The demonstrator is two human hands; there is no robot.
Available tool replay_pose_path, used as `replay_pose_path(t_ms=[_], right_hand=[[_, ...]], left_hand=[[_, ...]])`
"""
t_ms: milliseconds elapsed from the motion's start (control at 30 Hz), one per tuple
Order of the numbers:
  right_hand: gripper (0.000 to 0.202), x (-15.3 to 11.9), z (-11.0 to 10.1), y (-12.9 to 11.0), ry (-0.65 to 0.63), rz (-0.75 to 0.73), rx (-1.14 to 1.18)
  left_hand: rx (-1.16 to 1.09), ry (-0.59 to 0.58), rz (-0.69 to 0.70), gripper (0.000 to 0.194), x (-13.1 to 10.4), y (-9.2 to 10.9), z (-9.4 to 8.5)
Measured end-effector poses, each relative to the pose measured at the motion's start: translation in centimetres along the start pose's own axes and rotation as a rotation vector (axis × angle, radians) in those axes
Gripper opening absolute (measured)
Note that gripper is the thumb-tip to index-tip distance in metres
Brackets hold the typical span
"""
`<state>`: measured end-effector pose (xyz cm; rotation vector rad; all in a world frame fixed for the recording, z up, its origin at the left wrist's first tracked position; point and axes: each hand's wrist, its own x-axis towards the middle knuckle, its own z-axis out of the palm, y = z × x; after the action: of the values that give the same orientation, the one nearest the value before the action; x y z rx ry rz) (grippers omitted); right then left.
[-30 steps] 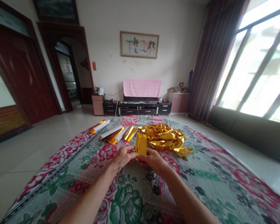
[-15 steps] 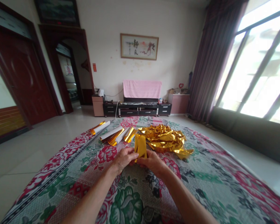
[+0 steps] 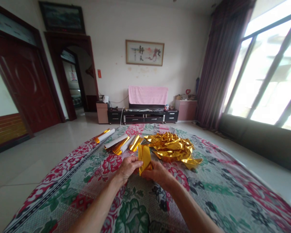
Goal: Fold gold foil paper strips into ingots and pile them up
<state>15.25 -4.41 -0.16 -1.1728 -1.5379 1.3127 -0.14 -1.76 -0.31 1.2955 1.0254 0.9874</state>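
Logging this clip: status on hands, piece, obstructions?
Left hand, right hand: both gripping folded gold foil. Foil held between them over floral cloth. Gold pile beyond, blocking neither.

The person's left hand (image 3: 129,169) and right hand (image 3: 158,173) pinch a folded strip of gold paper (image 3: 145,156) from either side, above a flowered cloth (image 3: 133,213). Just beyond it, to the right, lies a pile of folded gold paper (image 3: 173,147); to the left lie curled white-and-gold sheets (image 3: 118,142). Across the room, a pink towel (image 3: 147,95) hangs above a black cabinet (image 3: 144,117), below a framed picture (image 3: 145,52). A purple curtain (image 3: 219,71) hangs beside a bright window (image 3: 269,71) on the right.
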Motion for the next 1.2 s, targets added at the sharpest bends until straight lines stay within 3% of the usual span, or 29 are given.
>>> replay_pose_path(t_ms=[333,933,1200], right_hand=[[0.020,-0.7,0.1,-1.0,-0.088,0.011,-0.019],[0.021,-0.5,0.0,-0.6,-0.138,0.036,-0.100],[0.018,-0.4,-0.2,-0.7,-0.185,0.052,-0.163]], left_hand=[[-0.084,0.088,0.045,0.035,-0.1,1.1,-0.5],[-0.058,0.171,0.039,0.034,0.4,0.7,-0.6],[-0.199,0.222,0.045,0.037,0.7,0.7,-1.0]])
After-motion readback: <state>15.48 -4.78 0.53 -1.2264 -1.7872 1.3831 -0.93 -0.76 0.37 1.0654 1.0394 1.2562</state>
